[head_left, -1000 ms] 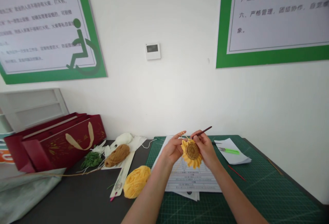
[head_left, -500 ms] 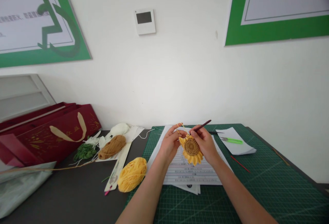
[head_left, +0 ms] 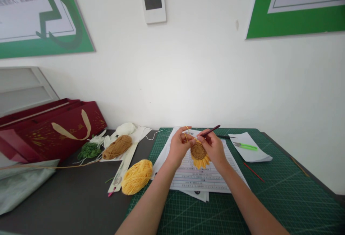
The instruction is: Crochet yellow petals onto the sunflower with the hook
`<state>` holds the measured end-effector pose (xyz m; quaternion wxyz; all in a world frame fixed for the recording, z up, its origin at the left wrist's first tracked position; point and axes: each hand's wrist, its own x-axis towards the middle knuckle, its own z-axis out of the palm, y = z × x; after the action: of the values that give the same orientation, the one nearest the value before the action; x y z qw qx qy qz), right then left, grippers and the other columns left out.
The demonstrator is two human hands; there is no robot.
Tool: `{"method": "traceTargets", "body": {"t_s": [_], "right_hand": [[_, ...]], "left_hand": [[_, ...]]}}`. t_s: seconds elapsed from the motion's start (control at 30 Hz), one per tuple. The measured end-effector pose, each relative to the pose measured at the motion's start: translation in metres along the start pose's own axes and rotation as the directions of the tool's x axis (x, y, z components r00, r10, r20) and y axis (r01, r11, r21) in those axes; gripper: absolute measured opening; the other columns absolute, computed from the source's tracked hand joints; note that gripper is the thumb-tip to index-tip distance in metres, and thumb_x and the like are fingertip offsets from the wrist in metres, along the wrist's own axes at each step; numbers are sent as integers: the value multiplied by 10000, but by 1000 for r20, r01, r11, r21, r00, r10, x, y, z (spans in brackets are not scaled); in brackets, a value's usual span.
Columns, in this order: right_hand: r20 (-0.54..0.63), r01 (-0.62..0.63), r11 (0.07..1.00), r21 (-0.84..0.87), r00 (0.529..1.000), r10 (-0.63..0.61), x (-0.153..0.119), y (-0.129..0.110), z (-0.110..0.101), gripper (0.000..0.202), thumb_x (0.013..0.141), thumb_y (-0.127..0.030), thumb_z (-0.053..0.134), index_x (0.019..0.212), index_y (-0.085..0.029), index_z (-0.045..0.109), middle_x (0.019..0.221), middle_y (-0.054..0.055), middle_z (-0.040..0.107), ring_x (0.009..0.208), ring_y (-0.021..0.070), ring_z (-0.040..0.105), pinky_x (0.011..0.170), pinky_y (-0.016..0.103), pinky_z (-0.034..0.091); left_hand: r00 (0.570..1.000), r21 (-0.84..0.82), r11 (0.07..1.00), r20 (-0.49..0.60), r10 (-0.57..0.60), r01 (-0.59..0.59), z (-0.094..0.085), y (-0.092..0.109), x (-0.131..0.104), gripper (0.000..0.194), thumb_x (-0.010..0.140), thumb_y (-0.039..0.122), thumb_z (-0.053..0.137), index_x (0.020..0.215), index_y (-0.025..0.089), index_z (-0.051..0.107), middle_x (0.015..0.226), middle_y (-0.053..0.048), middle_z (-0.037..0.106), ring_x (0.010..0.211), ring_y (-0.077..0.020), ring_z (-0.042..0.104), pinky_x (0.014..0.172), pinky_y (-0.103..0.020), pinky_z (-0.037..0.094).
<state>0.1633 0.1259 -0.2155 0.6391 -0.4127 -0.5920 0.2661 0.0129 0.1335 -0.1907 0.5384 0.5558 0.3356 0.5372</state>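
Note:
A crocheted flower [head_left: 198, 151] with a brown centre and yellow petals hangs between my hands over printed sheets [head_left: 199, 183]. My left hand [head_left: 180, 146] pinches its upper left edge, and yellow yarn loops round the raised fingers. In my right hand [head_left: 212, 146] is a dark crochet hook [head_left: 212, 130], its handle pointing up to the right and its tip at the flower's top edge. The hook's tip is too small to make out. A yellow yarn ball [head_left: 137, 176] lies left of the sheets.
Brown yarn [head_left: 117, 147], green yarn [head_left: 89, 150] and white yarn [head_left: 125, 129] lie at the left beside a red gift bag [head_left: 61, 130]. On the green cutting mat [head_left: 285, 199] are a green-handled cutter [head_left: 248, 147] on white paper [head_left: 250, 156] and a red stick [head_left: 253, 172].
The view has tilted down and shifted slightly. My left fingers have closed in on the flower's top edge, and the flower has turned, with its petals now pointing downward.

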Motion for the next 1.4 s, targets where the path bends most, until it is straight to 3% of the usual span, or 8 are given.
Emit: {"method": "traceTargets", "body": {"t_s": [0.23, 0.53, 0.73, 0.93, 1.1, 1.23, 1.4], "right_hand": [[11, 7, 1000, -11, 1000, -7, 0, 9, 2, 185, 876, -418, 667, 881, -234, 667, 836, 45, 730, 758, 220, 695, 687, 336, 552], [-24, 32, 997, -74, 999, -34, -7, 8, 7, 163, 910, -392, 623, 875, -233, 627, 803, 39, 696, 703, 201, 658, 641, 316, 530], [-56, 24, 995, -92, 998, -29, -9, 8, 3, 187, 936, -417, 597, 893, -235, 613, 826, 46, 698, 757, 213, 665, 688, 333, 530], [-97, -42, 998, -53, 995, 37, -10, 9, 0, 245, 917, -469, 629, 925, -225, 618, 864, 61, 717, 787, 226, 675, 724, 356, 532], [-111, -79, 996, 44, 990, 83, -9, 6, 1, 298, 882, -514, 670, 905, -219, 632, 859, 62, 722, 794, 226, 688, 727, 358, 545], [-125, -99, 986, 133, 985, 116, -9, 3, 4, 312, 876, -531, 671, 893, -224, 615, 853, 54, 728, 778, 215, 688, 741, 363, 554], [-148, -121, 970, 211, 977, 154, -13, 2, 8, 307, 886, -532, 665, 898, -237, 583, 888, 48, 726, 816, 207, 683, 780, 364, 551]], "left_hand": [[999, 130, 991, -12, 32, -30, -10, -9, 4, 261, 942, 280, 666, 1171, 160, 632, 852, 6, 649, 651, -125, 599, 625, -293, 539], [999, 120, 993, -49, 13, -7, -8, -15, 5, 253, 926, 280, 678, 1142, 154, 635, 805, 17, 649, 639, -130, 604, 634, -300, 531], [997, 71, 997, -79, 7, -1, -3, -10, 2, 415, 785, 100, 696, 1192, 138, 624, 684, 20, 680, 647, -132, 605, 652, -261, 447], [999, 8, 1000, -30, -17, 17, -1, -5, 0, 569, 714, 146, 785, 1256, 175, 616, 756, -8, 720, 721, -158, 629, 696, -283, 460], [999, -40, 999, -24, -39, 38, -1, -1, -1, 698, 604, 154, 894, 1246, 179, 622, 751, -5, 719, 674, -145, 603, 645, -268, 423], [998, -115, 993, -49, -41, 35, 0, 1, -3, 821, 613, 178, 898, 1345, 172, 526, 764, -6, 727, 681, -152, 620, 663, -278, 432], [993, -232, 972, -101, -54, 29, 3, 2, -5, 1020, 656, 222, 873, 1494, 143, 297, 750, 3, 729, 740, -189, 676, 750, -324, 467]]}}
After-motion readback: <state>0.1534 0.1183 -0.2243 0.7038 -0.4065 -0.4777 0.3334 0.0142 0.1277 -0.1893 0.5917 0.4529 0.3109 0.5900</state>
